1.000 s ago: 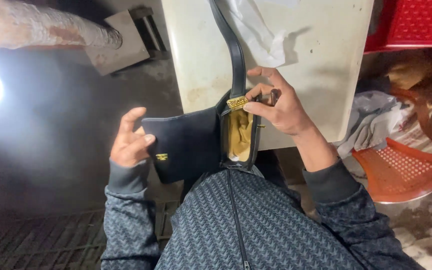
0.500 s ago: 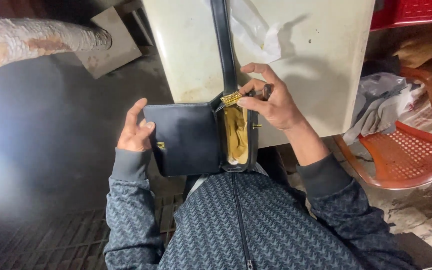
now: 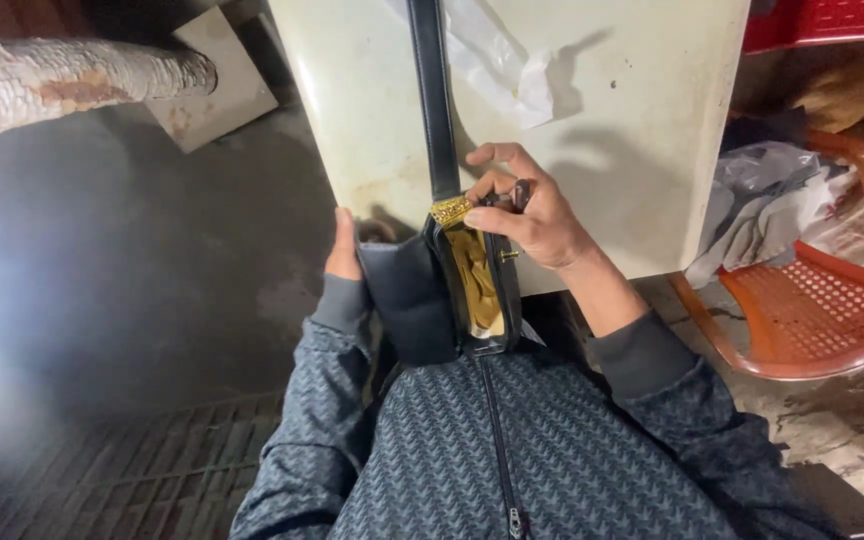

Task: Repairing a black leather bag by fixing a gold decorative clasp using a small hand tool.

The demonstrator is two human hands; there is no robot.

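A black handbag [image 3: 422, 300] stands open in my lap, its mouth showing gold-coloured lining or paper [image 3: 477, 280]. Its black strap [image 3: 432, 100] runs up across a white table [image 3: 632, 150]. My left hand [image 3: 344, 250] presses against the bag's left side, mostly hidden behind it. My right hand [image 3: 527, 210] grips the bag's top edge beside a gold clasp [image 3: 450, 210], with a small dark piece pinched between the fingers.
Crumpled white paper [image 3: 512, 70] lies on the table. An orange plastic chair [image 3: 812, 310] with grey cloth [image 3: 762, 210] is at the right, a red crate [image 3: 832, 20] above it. A rough white pipe [image 3: 72, 80] crosses the upper left over a dark floor.
The bag has turned so its front face is now edge-on. My left hand has slid behind the bag's side. My right hand stays at the clasp.
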